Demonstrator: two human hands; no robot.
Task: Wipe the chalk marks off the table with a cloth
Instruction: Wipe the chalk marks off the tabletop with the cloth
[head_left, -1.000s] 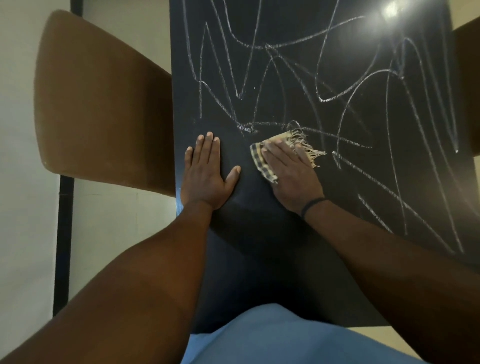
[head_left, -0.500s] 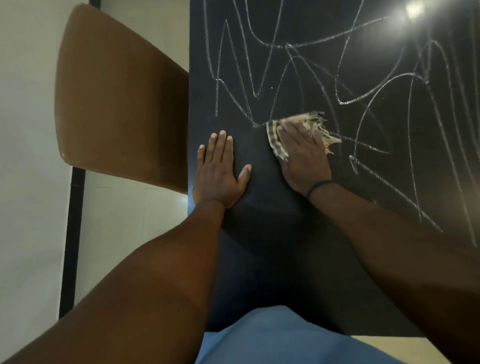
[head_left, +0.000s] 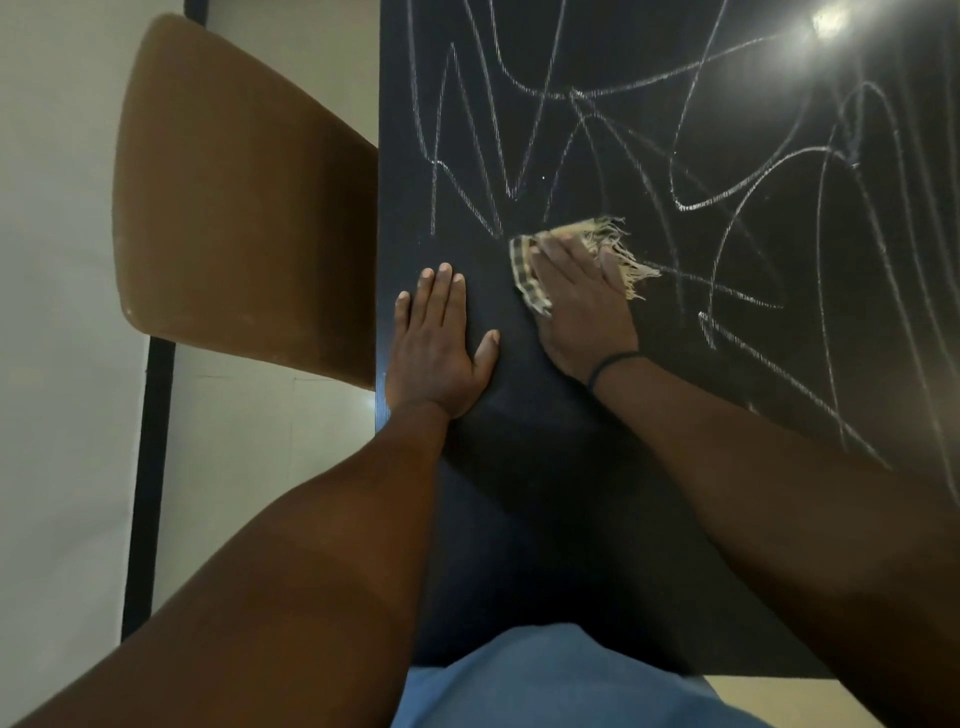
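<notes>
The dark bench (head_left: 519, 519) is covered with looping white chalk marks (head_left: 727, 202) across its far and right parts, while the near left part under the hands is bare of lines. The right hand (head_left: 582, 306) lies flat on a small checked cloth (head_left: 524, 270) with a frayed fringe, fingers straight and close together, pressing it onto the bench at the near edge of the marks. The cloth shows at the left of the fingers and beyond the fingertips; the rest is hidden under the palm. A dark band (head_left: 610, 364) circles that wrist. The left hand (head_left: 441, 343) rests palm down on the bench just beside the right, fingers straight, thumb spread out, holding nothing. A brown chair (head_left: 234, 208) stands against the bench's left edge. A bright light glare (head_left: 826, 21) reflects off the far right of the bench. Blue clothing (head_left: 545, 680) shows at the near edge.
</notes>
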